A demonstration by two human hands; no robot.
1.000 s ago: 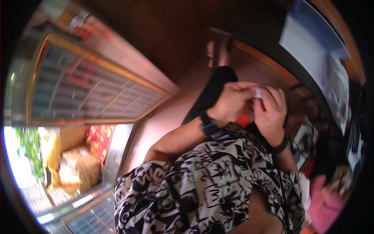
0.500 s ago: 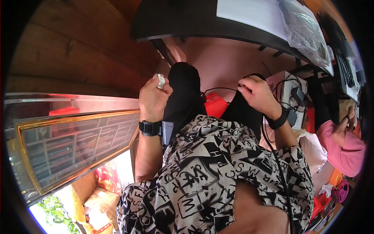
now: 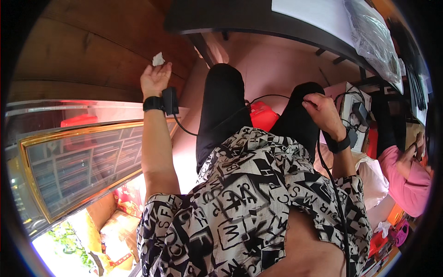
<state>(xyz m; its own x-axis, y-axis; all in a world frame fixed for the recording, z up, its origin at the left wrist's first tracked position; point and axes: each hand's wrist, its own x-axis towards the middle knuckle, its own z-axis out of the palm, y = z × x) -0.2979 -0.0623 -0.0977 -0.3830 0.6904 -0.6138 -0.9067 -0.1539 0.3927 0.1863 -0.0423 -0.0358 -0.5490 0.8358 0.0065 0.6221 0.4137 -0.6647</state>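
Note:
My left hand [image 3: 156,82] is stretched out to the left, palm up and fingers spread. A crumpled white tissue [image 3: 158,59] is just past its fingertips, in front of the brown wooden panel [image 3: 87,51]; whether it still touches them I cannot tell. Over my right knee, my right hand [image 3: 325,111] has its fingers curled together. What they hold, if anything, is hidden. Each wrist wears a black strap with a small box. A thin black cable [image 3: 272,95] runs from the left strap across my lap towards the right hand.
Ahead is a dark table [image 3: 230,16] bearing a white sheet and a clear plastic bag [image 3: 374,37]. A red object [image 3: 263,115] lies between my legs. At right are a white box [image 3: 348,104] with cables and a person in a pink sleeve [image 3: 406,182]. A gold-framed panel [image 3: 87,171] stands at left.
My left hand has swung outward to the left and opened; the tissue it gripped is now beyond its fingertips. My right hand has shifted slightly right and down, still curled.

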